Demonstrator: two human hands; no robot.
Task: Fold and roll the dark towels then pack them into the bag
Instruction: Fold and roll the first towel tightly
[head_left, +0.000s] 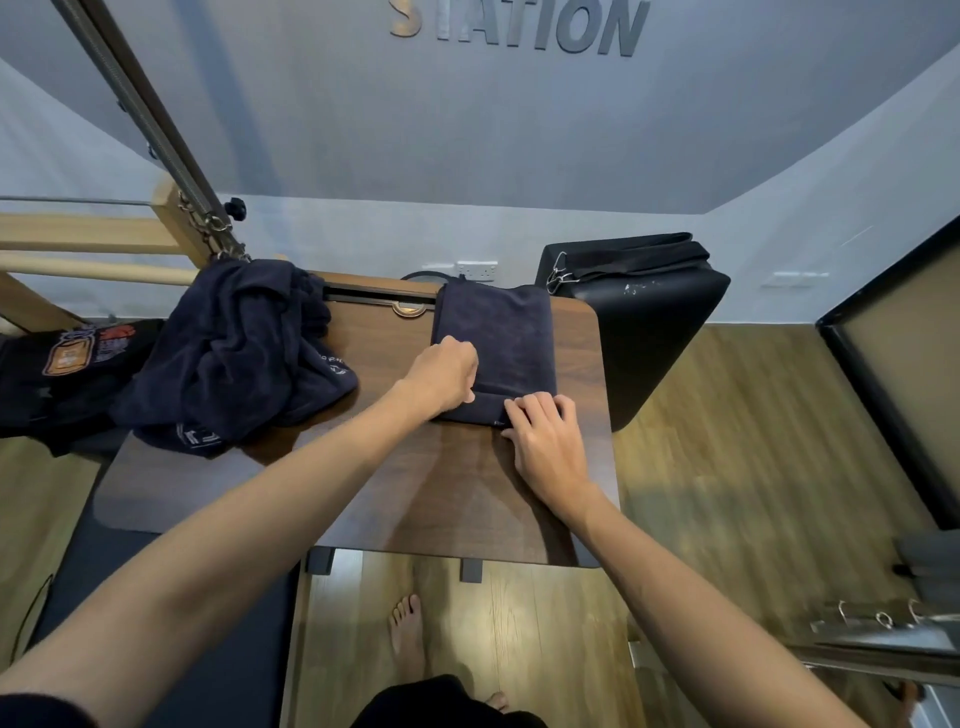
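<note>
A dark navy towel (498, 332) lies folded into a long strip on the wooden table (452, 493), running away from me. Its near end is curled into a short roll. My left hand (444, 376) pinches the left end of that roll. My right hand (543, 436) presses on the roll's right end with the fingers spread over it. A heap of several unfolded dark towels (234, 358) covers the table's far left corner. A black bag (639, 306) with a strap and metal clips stands at the far right, beside the table.
Dark printed clothing (67, 374) lies left of the towel heap. A wooden frame with a metal spring and chain (171, 208) rises at the far left. A wall socket (477, 270) sits behind the table. A dark-framed panel (904, 374) stands at the right. My bare feet (408, 634) are on the wood floor.
</note>
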